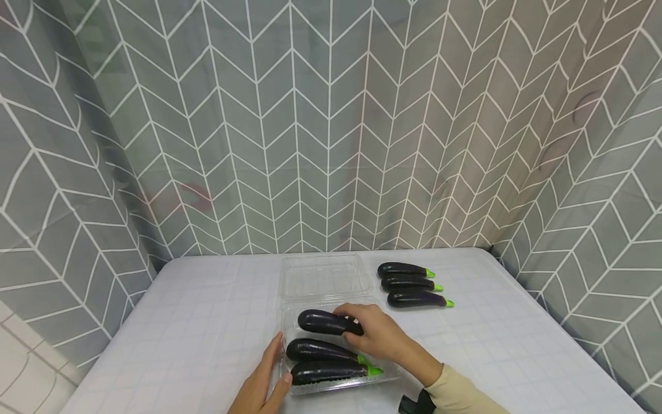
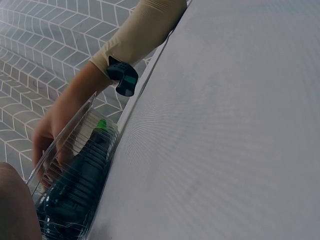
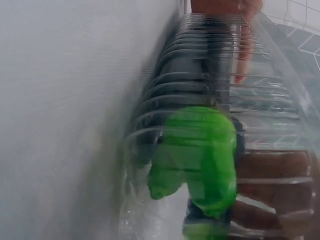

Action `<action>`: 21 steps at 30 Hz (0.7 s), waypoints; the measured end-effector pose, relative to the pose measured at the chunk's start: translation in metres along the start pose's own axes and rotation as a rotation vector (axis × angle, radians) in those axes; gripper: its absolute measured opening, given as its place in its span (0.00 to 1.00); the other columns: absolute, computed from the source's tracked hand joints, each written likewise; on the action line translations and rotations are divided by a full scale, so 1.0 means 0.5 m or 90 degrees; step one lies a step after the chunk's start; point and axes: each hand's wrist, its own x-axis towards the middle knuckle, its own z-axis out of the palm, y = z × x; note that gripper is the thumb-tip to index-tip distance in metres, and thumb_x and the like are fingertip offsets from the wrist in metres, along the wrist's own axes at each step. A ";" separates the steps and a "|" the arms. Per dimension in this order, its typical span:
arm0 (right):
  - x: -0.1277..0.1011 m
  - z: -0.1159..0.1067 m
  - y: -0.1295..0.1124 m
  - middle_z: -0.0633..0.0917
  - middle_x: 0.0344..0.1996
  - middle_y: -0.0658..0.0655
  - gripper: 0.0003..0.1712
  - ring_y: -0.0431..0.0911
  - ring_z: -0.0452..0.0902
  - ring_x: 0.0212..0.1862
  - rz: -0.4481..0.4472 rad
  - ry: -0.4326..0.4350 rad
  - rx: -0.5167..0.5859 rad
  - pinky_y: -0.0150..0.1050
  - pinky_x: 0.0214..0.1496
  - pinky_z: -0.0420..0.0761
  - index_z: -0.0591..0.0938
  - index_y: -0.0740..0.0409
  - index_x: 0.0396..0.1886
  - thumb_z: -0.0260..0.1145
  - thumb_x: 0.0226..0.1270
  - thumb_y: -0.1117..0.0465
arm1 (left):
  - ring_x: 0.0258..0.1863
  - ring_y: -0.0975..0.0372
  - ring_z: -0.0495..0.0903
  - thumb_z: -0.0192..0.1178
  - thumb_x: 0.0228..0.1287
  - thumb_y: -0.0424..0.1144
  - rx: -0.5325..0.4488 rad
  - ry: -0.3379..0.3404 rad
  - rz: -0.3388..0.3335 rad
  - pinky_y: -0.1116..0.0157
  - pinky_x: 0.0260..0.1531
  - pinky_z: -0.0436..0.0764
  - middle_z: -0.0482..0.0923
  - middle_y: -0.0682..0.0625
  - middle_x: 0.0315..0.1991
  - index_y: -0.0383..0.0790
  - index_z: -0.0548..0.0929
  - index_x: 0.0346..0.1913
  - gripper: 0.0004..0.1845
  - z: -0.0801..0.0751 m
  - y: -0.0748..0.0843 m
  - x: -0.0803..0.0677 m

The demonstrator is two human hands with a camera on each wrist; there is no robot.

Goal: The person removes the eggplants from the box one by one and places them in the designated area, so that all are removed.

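A clear plastic clamshell box (image 1: pixel 338 388) lies on the table with its lid folded back. Two eggplants, one behind (image 1: pixel 315 349) and one nearer the front (image 1: pixel 326 371), lie side by side inside, green stems to the right. Over the back part of the tray my right hand (image 1: pixel 374 330) grips a third eggplant (image 1: pixel 320 321) by its right end; its stem is hidden in the hand. My left hand (image 1: pixel 261 379) rests against the box's left side with straight fingers, thumb at the front corner. Through the ribbed wall, the right wrist view shows a green stem (image 3: pixel 200 155) up close.
To the right of the lid (image 1: pixel 326 277), three more eggplants (image 1: pixel 414 283) lie in a row on the white tablecloth (image 1: pixel 207 322). A grey patterned curtain (image 1: pixel 310 144) surrounds the table at the back and sides. A black strap (image 1: pixel 416 403) sits at the right wrist.
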 end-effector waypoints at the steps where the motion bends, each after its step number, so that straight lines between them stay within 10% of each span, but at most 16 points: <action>1: 0.000 -0.001 -0.001 0.81 0.46 0.45 0.23 0.35 0.76 0.42 -0.004 0.004 0.004 0.32 0.41 0.78 0.77 0.52 0.53 0.68 0.56 0.64 | 0.66 0.44 0.56 0.50 0.66 0.58 0.000 -0.001 -0.001 0.40 0.58 0.56 0.50 0.39 0.71 0.39 0.46 0.73 0.42 0.000 0.001 0.000; 21: -0.010 -0.067 -0.020 0.81 0.48 0.45 0.22 0.41 0.76 0.48 -0.024 0.085 0.015 0.42 0.46 0.78 0.79 0.53 0.51 0.71 0.54 0.63 | 0.66 0.43 0.54 0.51 0.67 0.56 -0.007 -0.005 0.003 0.39 0.58 0.55 0.50 0.38 0.71 0.38 0.47 0.72 0.41 0.001 0.001 0.000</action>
